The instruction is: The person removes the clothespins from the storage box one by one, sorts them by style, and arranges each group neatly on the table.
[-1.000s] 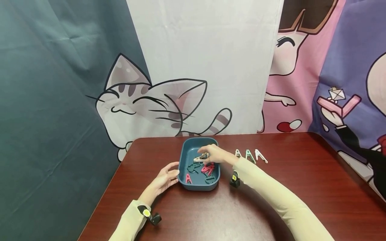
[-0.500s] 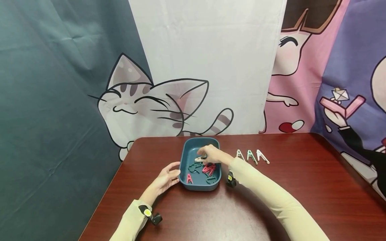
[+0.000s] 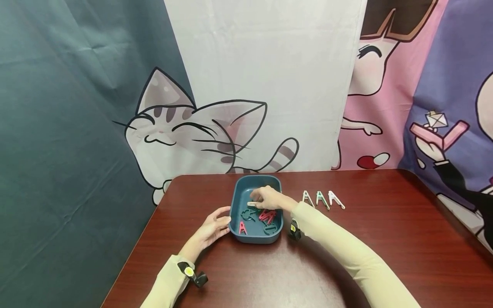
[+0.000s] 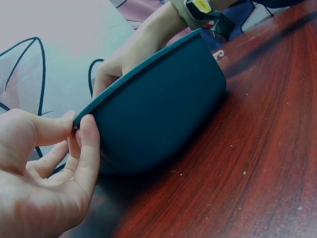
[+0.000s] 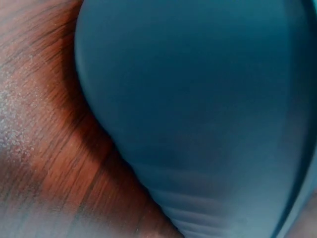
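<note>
A blue plastic bin (image 3: pixel 236 201) stands on the table, with my left hand (image 3: pixel 212 226) at its left side. In the left wrist view, the left thumb and fingers pinch the bin's rim (image 4: pixel 143 65). My right hand (image 3: pixel 269 198) reaches down inside the bin, fingers curled round a cream clothespin (image 3: pixel 252 204) that they mostly cover. Below it in the bin lie red clothespins (image 3: pixel 267 216), a separate red clothespin (image 3: pixel 242 227) and dark green clip-like pieces (image 3: pixel 247 214). The right wrist view shows only the bin's outer wall (image 5: pixel 188 99) and tabletop; the right fingers are hidden there.
Right of the bin, a cream clothespin (image 3: pixel 307 198), a green clothespin (image 3: pixel 322 200) and a white clothespin (image 3: pixel 336 199) lie in a row on the brown wooden table (image 3: pixel 246 273). A printed cloth backdrop (image 3: pixel 246 85) hangs behind the table.
My right hand has shifted slightly and now covers more of the cream clothespin inside the bin. The left hand keeps its place at the rim.
</note>
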### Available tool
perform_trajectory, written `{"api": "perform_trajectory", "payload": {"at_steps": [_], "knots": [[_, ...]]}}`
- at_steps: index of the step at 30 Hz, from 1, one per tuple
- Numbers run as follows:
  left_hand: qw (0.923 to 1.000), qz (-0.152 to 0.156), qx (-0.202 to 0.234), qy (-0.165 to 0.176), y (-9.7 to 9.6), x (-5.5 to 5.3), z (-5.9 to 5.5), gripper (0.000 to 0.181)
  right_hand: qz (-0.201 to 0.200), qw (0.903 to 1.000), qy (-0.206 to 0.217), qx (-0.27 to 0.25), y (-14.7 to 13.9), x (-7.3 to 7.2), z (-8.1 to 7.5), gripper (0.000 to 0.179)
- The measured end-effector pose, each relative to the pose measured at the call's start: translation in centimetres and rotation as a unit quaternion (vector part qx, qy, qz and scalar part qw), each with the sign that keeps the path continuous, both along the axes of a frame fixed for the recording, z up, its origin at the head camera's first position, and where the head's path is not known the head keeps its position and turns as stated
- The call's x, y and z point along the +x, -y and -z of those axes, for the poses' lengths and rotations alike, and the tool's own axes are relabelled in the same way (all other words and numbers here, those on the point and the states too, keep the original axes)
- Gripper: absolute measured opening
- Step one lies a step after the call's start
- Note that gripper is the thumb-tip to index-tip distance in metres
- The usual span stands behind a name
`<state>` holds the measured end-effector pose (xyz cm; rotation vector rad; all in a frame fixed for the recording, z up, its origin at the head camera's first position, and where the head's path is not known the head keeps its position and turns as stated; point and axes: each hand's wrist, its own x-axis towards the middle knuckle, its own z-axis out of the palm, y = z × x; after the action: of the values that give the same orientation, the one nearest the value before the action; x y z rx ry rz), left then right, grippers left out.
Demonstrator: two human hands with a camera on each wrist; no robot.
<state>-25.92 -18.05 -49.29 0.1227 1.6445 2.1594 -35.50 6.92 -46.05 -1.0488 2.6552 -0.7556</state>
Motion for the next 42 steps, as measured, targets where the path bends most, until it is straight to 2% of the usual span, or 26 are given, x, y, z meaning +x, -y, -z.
{"api": "perform_trajectory", "payload": {"at_steps": [6,10,15,26,42], "knots": [[1.0,0.004,0.002,0.006,0.22,-0.12,0.28,0.055,-0.024,0.9996,-0.004,-0.013,-0.07,0.14,0.13,0.03],[1.0,0.006,0.002,0.003,0.19,-0.13,0.36,0.056,-0.021,0.9997,0.002,-0.013,-0.13,0.18,0.22,0.032],[1.0,0.001,-0.003,0.001,0.09,-0.02,0.26,0.055,-0.02,0.9998,0.008,-0.002,-0.13,0.18,0.29,0.046],[1.0,0.003,0.0,0.0,0.13,-0.08,0.15,0.055,-0.019,0.9998,-0.002,0.01,-0.11,0.14,0.21,0.044],[1.0,0.003,0.002,-0.003,-0.05,0.12,-0.11,0.057,-0.008,0.9977,0.015,-0.066,-1.0,0.53,0.02,0.044]]}}
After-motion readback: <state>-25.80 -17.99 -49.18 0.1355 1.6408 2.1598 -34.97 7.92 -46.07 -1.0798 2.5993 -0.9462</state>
